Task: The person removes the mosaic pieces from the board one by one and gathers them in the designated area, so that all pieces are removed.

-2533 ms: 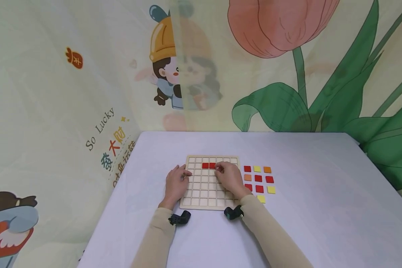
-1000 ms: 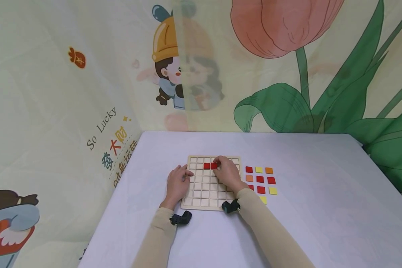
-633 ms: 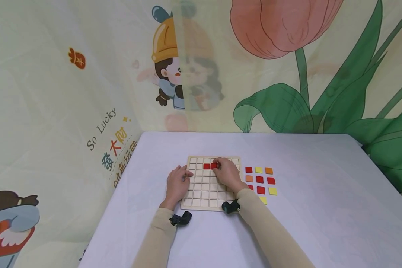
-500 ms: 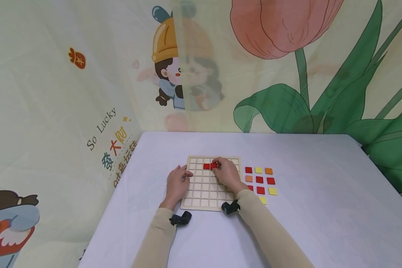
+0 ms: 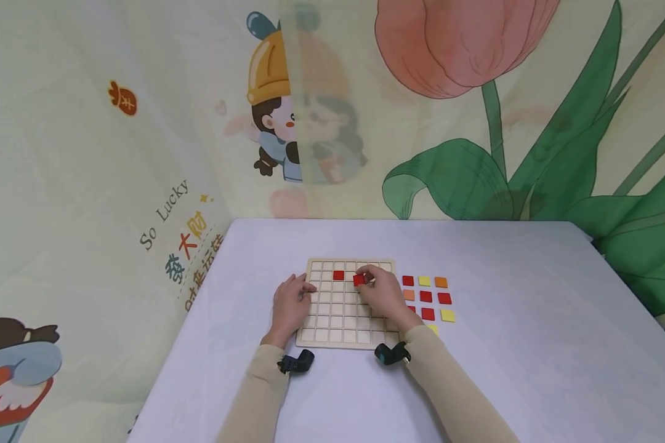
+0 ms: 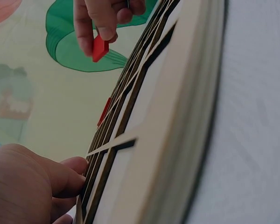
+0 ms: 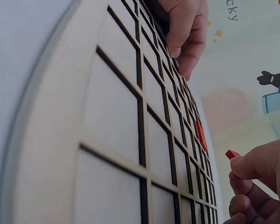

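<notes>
A light wooden grid board (image 5: pixel 302 342) lies flat on the table, its cells framed by raised ribs. My right hand (image 5: pixel 385 294) pinches a square red tile (image 5: pixel 358 280) between thumb and fingertips. The left wrist view shows this red tile (image 6: pixel 100 48) raised off the grid, tilted. A second red tile (image 5: pixel 338 275) sits in a cell of the second row from the far edge. My left hand (image 5: pixel 291 304) rests at the board's left edge with relaxed fingers; in the right wrist view its fingertips (image 7: pixel 175 52) touch the board there.
Loose red, yellow (image 5: pixel 447 315) and orange (image 5: pixel 441 282) tiles lie in rows right of the board, partly hidden by the right forearm. A white cloth covers the table (image 5: pixel 532 320). A printed curtain (image 5: pixel 332 123) hangs behind it. Each wrist carries a small black camera (image 5: pixel 297 362).
The red tile beside the other one has come up out of its cell in my right hand's pinch and moved slightly right and nearer. The left hand has stayed at the board's edge.
</notes>
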Tool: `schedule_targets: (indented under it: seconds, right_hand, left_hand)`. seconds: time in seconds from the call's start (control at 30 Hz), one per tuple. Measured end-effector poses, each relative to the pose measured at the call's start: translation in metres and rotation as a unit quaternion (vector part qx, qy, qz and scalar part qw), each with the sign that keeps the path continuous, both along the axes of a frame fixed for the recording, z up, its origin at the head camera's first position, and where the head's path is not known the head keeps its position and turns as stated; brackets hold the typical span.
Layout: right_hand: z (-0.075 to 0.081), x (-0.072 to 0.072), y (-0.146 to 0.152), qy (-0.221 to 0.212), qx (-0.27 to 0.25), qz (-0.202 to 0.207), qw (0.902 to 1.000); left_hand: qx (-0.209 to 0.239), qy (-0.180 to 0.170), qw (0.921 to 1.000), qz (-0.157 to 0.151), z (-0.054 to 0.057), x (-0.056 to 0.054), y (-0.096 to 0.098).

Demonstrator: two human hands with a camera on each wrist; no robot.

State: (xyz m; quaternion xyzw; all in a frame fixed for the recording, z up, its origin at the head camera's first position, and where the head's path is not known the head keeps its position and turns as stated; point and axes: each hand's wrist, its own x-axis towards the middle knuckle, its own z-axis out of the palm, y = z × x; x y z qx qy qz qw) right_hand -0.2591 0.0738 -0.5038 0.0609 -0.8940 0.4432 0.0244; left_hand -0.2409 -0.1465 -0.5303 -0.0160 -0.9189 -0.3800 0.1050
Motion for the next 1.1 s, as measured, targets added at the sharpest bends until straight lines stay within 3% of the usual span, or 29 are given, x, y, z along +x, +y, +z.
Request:
schedule_targets:
  seconds: [0.37,1.1]
  right_hand:
    - [0.004,0.021,0.02,-0.014,-0.012,-0.035,0.9992]
    - [0.005,0.071,0.067,0.017,0.005,-0.056,0.9983]
  left_hand:
    - [0.005,0.011,0.9999,-0.004,0.001,-0.002,0.0]
    - [0.004,0.0,1.0,-0.003,0.002,0.001,0.0]
